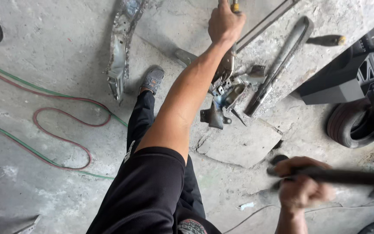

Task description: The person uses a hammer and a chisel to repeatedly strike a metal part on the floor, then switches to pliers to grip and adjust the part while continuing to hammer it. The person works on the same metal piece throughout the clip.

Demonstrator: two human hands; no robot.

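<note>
I saw a scorched, bare-metal bracket (221,93) on rough, cracked concrete floor (44,60), and a matt dark metal bar (338,175) at lower right.

We see a short black cotton sleeve (152,182) above a bare forearm, long black trousers (141,119) with white lettering, a grey laced sneaker (153,80), and both hands ungloved.
</note>
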